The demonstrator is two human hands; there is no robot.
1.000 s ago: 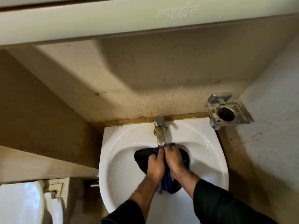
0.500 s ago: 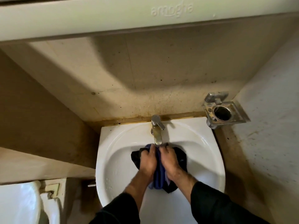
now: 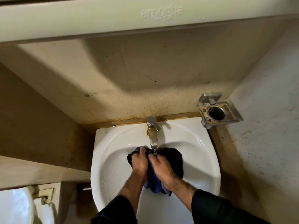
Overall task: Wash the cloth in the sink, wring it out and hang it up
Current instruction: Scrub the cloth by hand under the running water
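Observation:
A dark blue and black cloth (image 3: pixel 175 160) is bunched in the white sink (image 3: pixel 111 159), just below the spout of the metal tap (image 3: pixel 152 135). My left hand (image 3: pixel 140 162) grips the cloth's left part, its fingers curled over a blue fold. My right hand (image 3: pixel 161 167) presses and grips the cloth right beside it; the two hands touch. A blue tail of the cloth hangs down between my wrists. Whether water runs from the tap is not visible.
A metal holder (image 3: pixel 217 111) with a round hole is fixed to the wall at the sink's back right corner. A white cabinet edge (image 3: pixel 145 18) overhangs above. A white toilet tank (image 3: pixel 16 206) stands at the lower left. Stained walls close in on both sides.
My left hand has slid up toward the tap over the cloth, while my right hand has drawn back a little. More of the blue fold shows at the cloth's upper left.

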